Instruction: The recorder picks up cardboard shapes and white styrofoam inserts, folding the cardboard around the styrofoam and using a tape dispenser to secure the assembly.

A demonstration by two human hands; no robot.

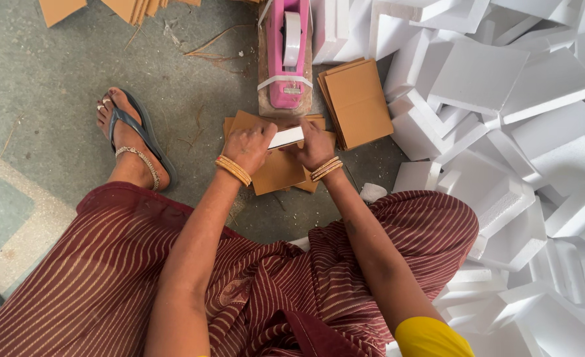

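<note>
Both hands meet over a small white foam block (pixel 286 137), which is held low above the concrete floor (pixel 54 99), just in front of the pink tape dispenser (pixel 286 53). The left hand (pixel 248 147) grips the block's left end, fingers curled and pressed together around it with the thumb on top. The right hand (pixel 315 145) closes on the right end, its fingers bunched tightly against the block. Gold bangles (pixel 233 170) ring both wrists. Under the hands lie loose brown cardboard sheets (pixel 276 173) fanned on the floor, and a neater stack of the same cardboard squares (pixel 358 102) sits just right of the dispenser, touching the edge of the foam heap. The dispenser stands on a worn board and carries a roll of clear tape (pixel 292 38) in its cradle. A large pile of white polystyrene pieces (pixel 504 132) fills the right side. More cardboard pieces (pixel 134 8) lie at the top edge. The person's sandalled foot (pixel 130 142) rests on the floor to the left.
</note>
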